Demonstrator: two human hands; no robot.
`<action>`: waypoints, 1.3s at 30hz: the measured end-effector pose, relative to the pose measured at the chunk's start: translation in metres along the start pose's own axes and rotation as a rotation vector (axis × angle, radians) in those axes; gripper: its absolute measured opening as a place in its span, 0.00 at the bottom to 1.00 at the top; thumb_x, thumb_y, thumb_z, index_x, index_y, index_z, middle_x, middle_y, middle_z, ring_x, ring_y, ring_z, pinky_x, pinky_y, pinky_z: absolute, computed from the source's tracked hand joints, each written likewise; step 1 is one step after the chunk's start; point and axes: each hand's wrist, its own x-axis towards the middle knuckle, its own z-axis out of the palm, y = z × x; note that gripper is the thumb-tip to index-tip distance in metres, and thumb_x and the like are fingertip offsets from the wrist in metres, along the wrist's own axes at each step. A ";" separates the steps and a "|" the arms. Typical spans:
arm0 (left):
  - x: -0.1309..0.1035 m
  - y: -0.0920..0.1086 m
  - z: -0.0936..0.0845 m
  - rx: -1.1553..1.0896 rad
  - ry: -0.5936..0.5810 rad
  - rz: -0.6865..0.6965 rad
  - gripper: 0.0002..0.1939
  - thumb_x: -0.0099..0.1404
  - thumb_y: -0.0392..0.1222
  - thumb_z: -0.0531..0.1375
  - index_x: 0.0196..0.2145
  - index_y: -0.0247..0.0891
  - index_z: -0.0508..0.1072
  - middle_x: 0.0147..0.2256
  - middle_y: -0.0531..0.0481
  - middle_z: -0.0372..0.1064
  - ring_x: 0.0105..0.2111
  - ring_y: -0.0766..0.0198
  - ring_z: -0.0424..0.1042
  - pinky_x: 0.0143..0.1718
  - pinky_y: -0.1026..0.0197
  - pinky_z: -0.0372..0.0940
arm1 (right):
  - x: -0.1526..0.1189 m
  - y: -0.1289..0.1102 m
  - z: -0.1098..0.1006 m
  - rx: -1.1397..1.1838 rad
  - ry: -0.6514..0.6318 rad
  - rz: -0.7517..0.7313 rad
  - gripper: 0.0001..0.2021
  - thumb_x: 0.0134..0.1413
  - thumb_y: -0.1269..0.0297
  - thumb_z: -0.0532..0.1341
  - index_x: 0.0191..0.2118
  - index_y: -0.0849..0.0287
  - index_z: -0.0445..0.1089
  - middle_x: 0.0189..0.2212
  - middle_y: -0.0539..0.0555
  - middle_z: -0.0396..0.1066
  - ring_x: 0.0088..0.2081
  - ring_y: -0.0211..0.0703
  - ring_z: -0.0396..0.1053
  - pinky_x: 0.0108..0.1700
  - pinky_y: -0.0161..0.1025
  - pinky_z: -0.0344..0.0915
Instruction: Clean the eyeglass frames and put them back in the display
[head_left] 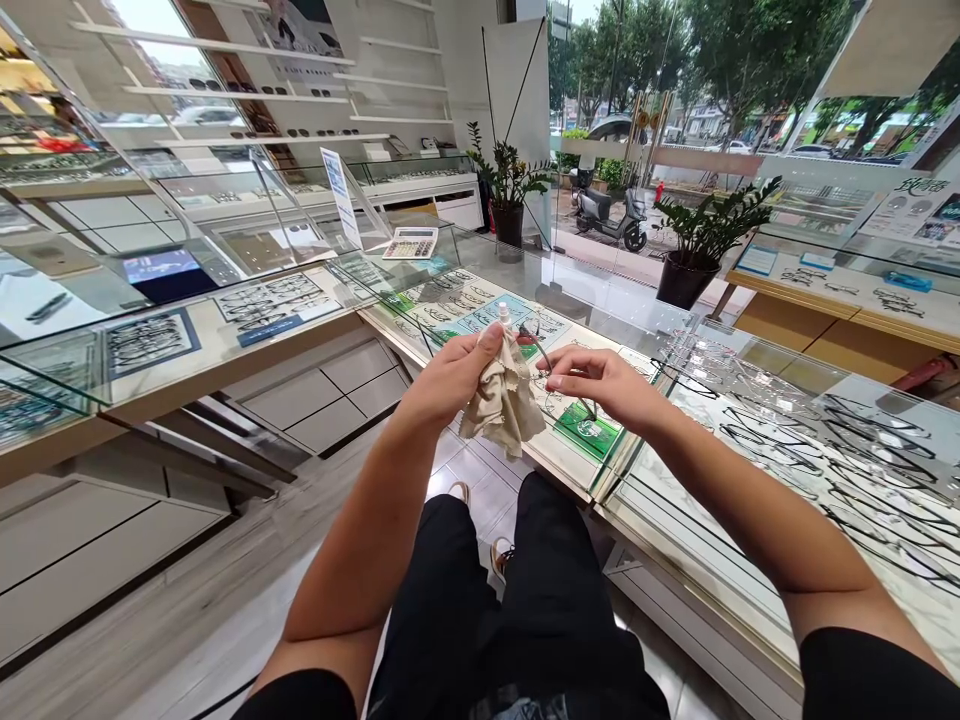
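My left hand (463, 372) is closed on a crumpled beige cleaning cloth (501, 405), which hangs down in front of the glass counter. A small white bottle top (504, 312) shows just above my left thumb; whether it is held or stands behind is unclear. A pair of eyeglasses (541, 350) is between my hands, one dark, thin temple running to my right hand (600, 385). The right fingers pinch that temple. The cloth and left fingers partly hide the front of the frame. Both hands are over the display case's near edge.
Glass display cases with many eyeglass frames (780, 440) run across the front and right. A calculator (410, 242) sits on the glass top. Green cards (589, 430) lie inside the case. Potted plants (682, 280) stand by the window, and another counter (225, 335) extends left.
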 end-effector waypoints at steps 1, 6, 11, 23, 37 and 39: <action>0.000 0.000 -0.002 -0.004 -0.015 -0.007 0.39 0.59 0.78 0.70 0.45 0.35 0.87 0.27 0.46 0.79 0.27 0.59 0.77 0.29 0.62 0.73 | 0.000 0.000 0.000 0.000 0.009 -0.003 0.18 0.49 0.46 0.81 0.32 0.55 0.84 0.51 0.56 0.77 0.51 0.49 0.74 0.58 0.49 0.70; -0.001 -0.002 -0.007 0.034 -0.113 -0.004 0.33 0.61 0.73 0.72 0.45 0.40 0.87 0.30 0.46 0.79 0.35 0.55 0.80 0.36 0.59 0.77 | 0.001 -0.001 -0.001 0.009 0.010 -0.021 0.18 0.49 0.45 0.81 0.32 0.55 0.84 0.50 0.57 0.78 0.50 0.49 0.74 0.56 0.49 0.70; -0.002 0.001 -0.003 -0.009 -0.125 -0.025 0.34 0.61 0.74 0.71 0.46 0.40 0.87 0.30 0.47 0.80 0.33 0.56 0.80 0.35 0.60 0.77 | 0.001 -0.001 0.001 0.017 -0.040 0.005 0.18 0.47 0.46 0.82 0.31 0.55 0.83 0.49 0.56 0.79 0.49 0.48 0.74 0.55 0.48 0.71; -0.004 0.004 0.008 -0.096 0.091 0.026 0.31 0.54 0.67 0.79 0.38 0.37 0.84 0.28 0.49 0.78 0.25 0.65 0.75 0.26 0.65 0.71 | 0.002 0.004 0.000 0.063 -0.051 0.050 0.17 0.48 0.48 0.82 0.32 0.56 0.84 0.45 0.55 0.81 0.47 0.45 0.75 0.56 0.45 0.69; -0.004 0.013 0.004 -0.144 0.070 -0.012 0.36 0.49 0.68 0.81 0.36 0.40 0.71 0.30 0.50 0.81 0.26 0.61 0.79 0.28 0.61 0.76 | 0.002 0.004 -0.002 -0.202 0.083 -0.184 0.20 0.53 0.43 0.78 0.33 0.56 0.83 0.45 0.57 0.79 0.49 0.50 0.75 0.60 0.51 0.67; -0.004 0.014 0.001 -0.151 0.052 -0.044 0.36 0.49 0.69 0.80 0.37 0.40 0.71 0.30 0.49 0.82 0.27 0.58 0.80 0.28 0.59 0.76 | 0.001 0.003 -0.003 -0.305 0.102 -0.249 0.20 0.57 0.42 0.76 0.34 0.56 0.83 0.45 0.58 0.80 0.51 0.51 0.76 0.62 0.53 0.66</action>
